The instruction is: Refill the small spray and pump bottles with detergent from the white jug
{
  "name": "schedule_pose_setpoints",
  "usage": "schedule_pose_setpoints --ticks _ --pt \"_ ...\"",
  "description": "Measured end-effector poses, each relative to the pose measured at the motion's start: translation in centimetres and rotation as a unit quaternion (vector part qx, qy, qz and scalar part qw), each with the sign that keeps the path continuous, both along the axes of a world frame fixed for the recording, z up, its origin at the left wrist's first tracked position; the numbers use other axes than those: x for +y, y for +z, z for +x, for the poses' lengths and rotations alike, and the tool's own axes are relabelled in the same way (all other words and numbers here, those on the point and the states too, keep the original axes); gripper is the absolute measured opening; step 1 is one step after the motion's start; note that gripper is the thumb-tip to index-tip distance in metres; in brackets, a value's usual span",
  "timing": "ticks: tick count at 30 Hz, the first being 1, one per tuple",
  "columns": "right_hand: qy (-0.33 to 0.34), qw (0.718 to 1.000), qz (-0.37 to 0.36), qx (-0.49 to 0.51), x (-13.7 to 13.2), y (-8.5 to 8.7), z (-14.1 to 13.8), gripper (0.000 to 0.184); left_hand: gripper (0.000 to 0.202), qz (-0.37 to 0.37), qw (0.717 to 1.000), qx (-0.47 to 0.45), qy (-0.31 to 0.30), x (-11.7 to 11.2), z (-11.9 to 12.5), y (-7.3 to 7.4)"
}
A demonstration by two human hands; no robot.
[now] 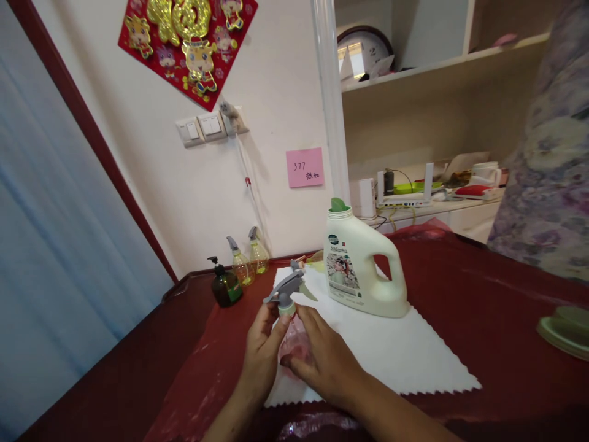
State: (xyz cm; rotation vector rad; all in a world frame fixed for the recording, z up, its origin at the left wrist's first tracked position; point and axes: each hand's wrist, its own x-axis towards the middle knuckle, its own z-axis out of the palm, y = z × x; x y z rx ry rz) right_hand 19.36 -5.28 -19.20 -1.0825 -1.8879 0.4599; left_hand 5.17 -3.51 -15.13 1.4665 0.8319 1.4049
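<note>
Between my two hands stands a spray bottle (pixel 297 344) with a clear pinkish body, a pale green collar and a grey trigger head (pixel 288 290). My left hand (pixel 262 350) has its thumb and fingers closed round the collar and upper body. On the other side, my right hand (pixel 326 356) wraps the body, its thumb pressed across the front. Under the bottle lies a white cloth (pixel 372 350) with a zigzag edge. Just behind and to the right is a large pale green jug (pixel 363 270) with a green spout in its neck and its cap off.
At the back left stand a dark pump bottle (pixel 226 287) and two yellowish spray bottles (pixel 242 267). A green lid-like object (pixel 565 331) lies at the far right on the dark red table (pixel 460 276). Beyond it, a shelf holds a white router (pixel 405 197).
</note>
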Motion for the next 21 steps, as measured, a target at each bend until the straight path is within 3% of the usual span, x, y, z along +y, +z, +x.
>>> schedule_pose_setpoints --ticks 18,21 --pt "0.036 0.996 -0.044 0.069 -0.2 0.5 0.8 0.084 0.031 0.01 0.999 0.039 0.02 0.7 -0.2 -0.4" --pt "0.041 0.987 -0.082 0.134 0.0 0.2 1.1 0.067 0.032 0.008 0.999 0.033 0.014 0.8 -0.1 -0.4"
